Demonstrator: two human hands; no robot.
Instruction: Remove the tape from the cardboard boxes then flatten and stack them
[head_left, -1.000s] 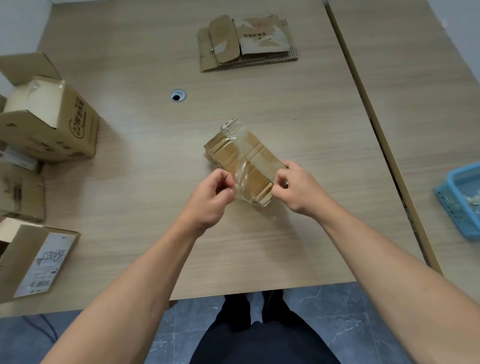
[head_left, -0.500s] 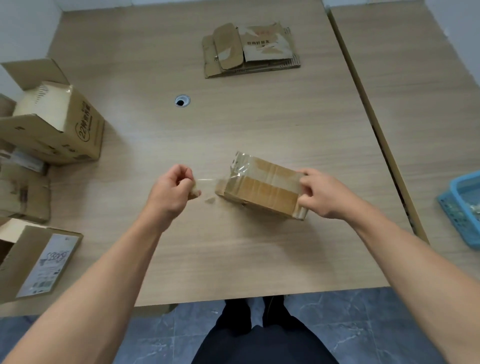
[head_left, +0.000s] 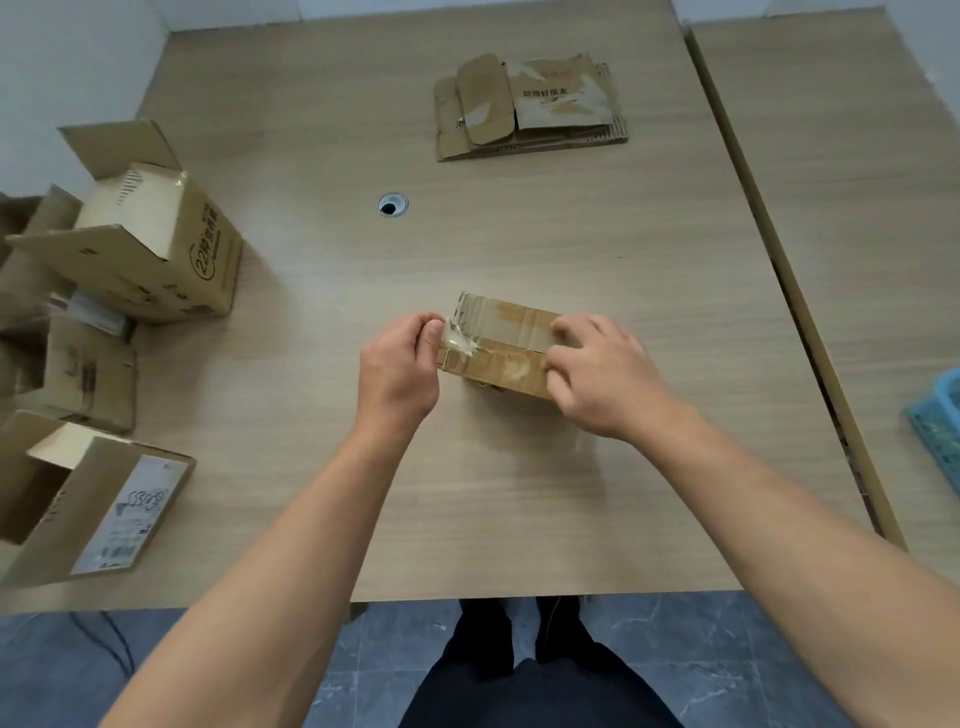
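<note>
Two grips matter: left hand (head_left: 397, 369) pinching clear crumpled tape (head_left: 458, 341), right hand (head_left: 605, 379) clamping the small brown cardboard box (head_left: 511, 332); best pull low, steadily, along the seam.

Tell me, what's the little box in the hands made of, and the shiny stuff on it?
The little box looks like brown cardboard, dull and matte, with creases and scuffed patches. The shiny stuff is tape, probably thin clear plastic: it glints white and crumples where the left hand pinches it.
</note>
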